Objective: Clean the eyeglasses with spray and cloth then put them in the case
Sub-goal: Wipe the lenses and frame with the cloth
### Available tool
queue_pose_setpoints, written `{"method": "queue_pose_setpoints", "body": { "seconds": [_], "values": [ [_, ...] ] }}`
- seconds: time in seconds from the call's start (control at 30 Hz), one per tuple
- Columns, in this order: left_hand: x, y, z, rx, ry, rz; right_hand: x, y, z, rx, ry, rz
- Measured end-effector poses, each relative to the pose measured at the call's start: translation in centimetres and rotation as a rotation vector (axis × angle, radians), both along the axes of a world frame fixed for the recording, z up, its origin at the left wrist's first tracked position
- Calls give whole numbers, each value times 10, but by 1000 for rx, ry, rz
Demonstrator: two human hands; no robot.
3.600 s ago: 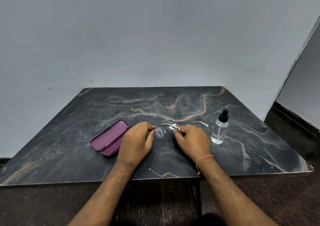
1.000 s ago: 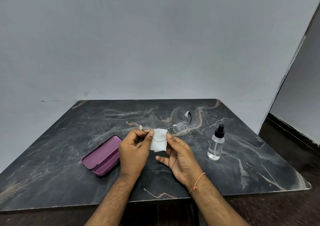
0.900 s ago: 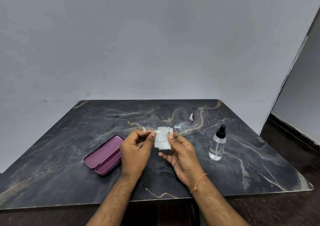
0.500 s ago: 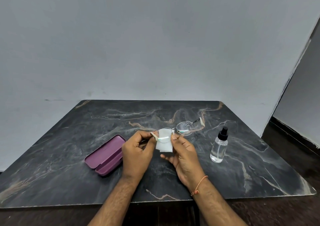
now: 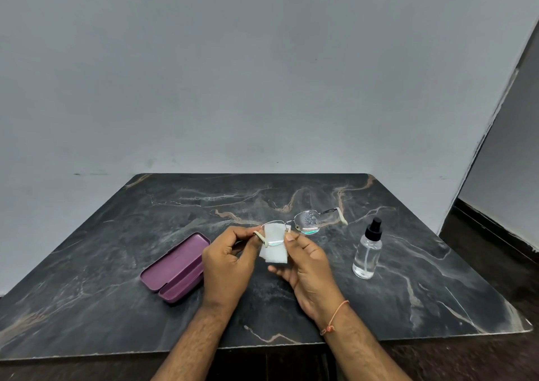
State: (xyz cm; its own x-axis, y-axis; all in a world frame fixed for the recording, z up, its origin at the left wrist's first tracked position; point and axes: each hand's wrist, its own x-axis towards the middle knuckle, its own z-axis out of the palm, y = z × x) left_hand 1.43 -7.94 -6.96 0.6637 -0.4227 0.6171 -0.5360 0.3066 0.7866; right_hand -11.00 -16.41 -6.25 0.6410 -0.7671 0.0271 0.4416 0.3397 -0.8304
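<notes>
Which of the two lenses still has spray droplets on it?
The lens on the bottle side, sticking out past the right hand: droplets speckle it. The other lens is backed by the white cloth between both hands.

Dark marble-pattern table with pale and rust-brown veins, rounded corners, set against a plain grey wall. On it, left of centre: purple eyeglass case, lying open, empty, angled with its far end pointing away and to the right. On the right side, well apart from the case: clear spray bottle with black nozzle, upright, holding clear liquid; dark floor shows past the table's right and near edges
</notes>
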Motion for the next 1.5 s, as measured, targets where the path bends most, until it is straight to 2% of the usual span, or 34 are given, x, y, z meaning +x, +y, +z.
{"method": "queue_pose_setpoints", "body": {
  "seconds": [0.1,0.33,0.57,0.8,1.33,1.5],
  "values": [
    [1,-1,0,7,-12,13,-1,-3,-2,-14,-6,-35],
    [2,0,0,19,7,16,-2,0,1,9,-30,89],
    [2,-1,-1,26,-1,22,1,-5,-4,26,-12,-45],
    [3,0,-2,34,-35,24,-3,-2,1,40,-56,89],
    [1,-2,-2,43,-38,16,-2,-8,-1,80,-54,-108],
    [2,-1,-1,48,-74,32,-3,-7,0,84,-104,-67]
  ]
}}
